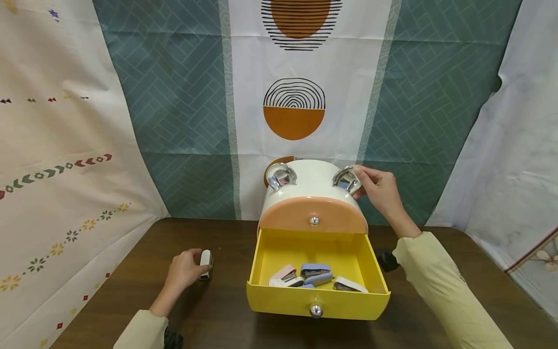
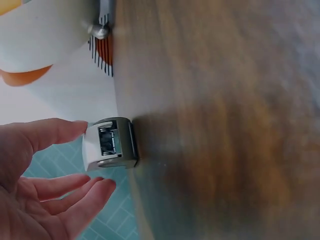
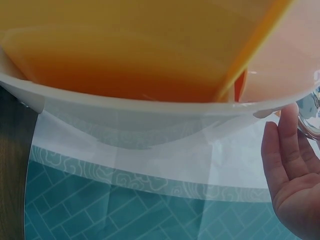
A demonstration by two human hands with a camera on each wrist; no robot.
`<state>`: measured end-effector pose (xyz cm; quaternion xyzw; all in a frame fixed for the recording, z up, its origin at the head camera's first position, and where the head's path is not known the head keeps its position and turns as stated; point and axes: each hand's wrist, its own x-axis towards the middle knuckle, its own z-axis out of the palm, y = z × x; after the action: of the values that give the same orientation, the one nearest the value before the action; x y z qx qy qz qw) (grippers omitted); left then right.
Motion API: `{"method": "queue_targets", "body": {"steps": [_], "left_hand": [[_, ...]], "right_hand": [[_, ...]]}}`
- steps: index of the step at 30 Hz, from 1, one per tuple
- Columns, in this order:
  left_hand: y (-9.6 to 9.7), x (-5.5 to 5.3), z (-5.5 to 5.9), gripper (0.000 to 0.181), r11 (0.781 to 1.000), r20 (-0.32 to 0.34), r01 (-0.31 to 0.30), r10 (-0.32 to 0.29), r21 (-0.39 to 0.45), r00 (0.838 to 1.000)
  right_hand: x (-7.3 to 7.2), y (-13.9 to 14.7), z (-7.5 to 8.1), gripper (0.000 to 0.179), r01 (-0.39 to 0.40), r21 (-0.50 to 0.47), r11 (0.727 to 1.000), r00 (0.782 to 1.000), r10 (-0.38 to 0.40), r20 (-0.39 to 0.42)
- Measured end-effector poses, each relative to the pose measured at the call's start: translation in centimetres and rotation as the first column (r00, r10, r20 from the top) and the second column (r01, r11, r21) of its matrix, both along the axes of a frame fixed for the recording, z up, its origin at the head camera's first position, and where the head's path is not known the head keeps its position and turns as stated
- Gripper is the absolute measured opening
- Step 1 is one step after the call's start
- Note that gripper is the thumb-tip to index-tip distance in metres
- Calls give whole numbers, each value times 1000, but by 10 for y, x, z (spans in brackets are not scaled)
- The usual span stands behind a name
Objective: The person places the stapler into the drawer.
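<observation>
A small white stapler (image 1: 206, 264) with a dark lower body stands on the table at the left. My left hand (image 1: 185, 268) is beside it, thumb tip right at its edge and fingers spread below it with a gap in the left wrist view. At the right, my right hand (image 1: 380, 191) pinches the silver ear (image 1: 347, 180) on top of a white drawer box (image 1: 316, 177). The box's yellow lower drawer (image 1: 279, 300) is pulled out. Inside lie several small staplers, among them a blue one (image 1: 316, 270), a pink one (image 1: 283, 274) and a white one (image 1: 350, 285).
Above the yellow drawer is a closed orange drawer (image 1: 283, 215) with a silver knob. The other silver ear (image 1: 281, 177) is at the box's left. Patterned cloth (image 1: 183, 97) hangs behind the brown table (image 1: 226, 310), with more cloth at both sides.
</observation>
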<state>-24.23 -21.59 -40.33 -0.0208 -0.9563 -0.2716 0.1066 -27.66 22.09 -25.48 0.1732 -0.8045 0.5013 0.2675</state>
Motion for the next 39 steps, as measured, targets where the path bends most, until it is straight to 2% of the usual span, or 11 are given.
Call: {"method": "queue_targets", "body": {"steps": [7, 20, 23, 31, 39], "left_hand": [[0, -6, -2, 42, 1000, 56, -9, 9, 3, 998], [-1, -3, 6, 34, 998, 65, -55, 54, 7, 996], [-3, -2, 10, 35, 999, 41, -52, 51, 13, 998], [2, 9, 34, 36, 998, -76, -23, 28, 65, 997], [18, 25, 71, 37, 991, -154, 26, -6, 129, 988]], "right_hand": [[0, 1, 1, 37, -11, -20, 1000, 1000, 12, 3], [-1, 0, 0, 40, -27, -39, 999, 1000, 27, 7], [-1, -1, 0, 39, -30, -44, 999, 1000, 30, 2], [1, -2, 1, 38, -26, -45, 999, 1000, 26, 8], [0, 0, 1, 40, -20, -29, 999, 1000, 20, 2]]}}
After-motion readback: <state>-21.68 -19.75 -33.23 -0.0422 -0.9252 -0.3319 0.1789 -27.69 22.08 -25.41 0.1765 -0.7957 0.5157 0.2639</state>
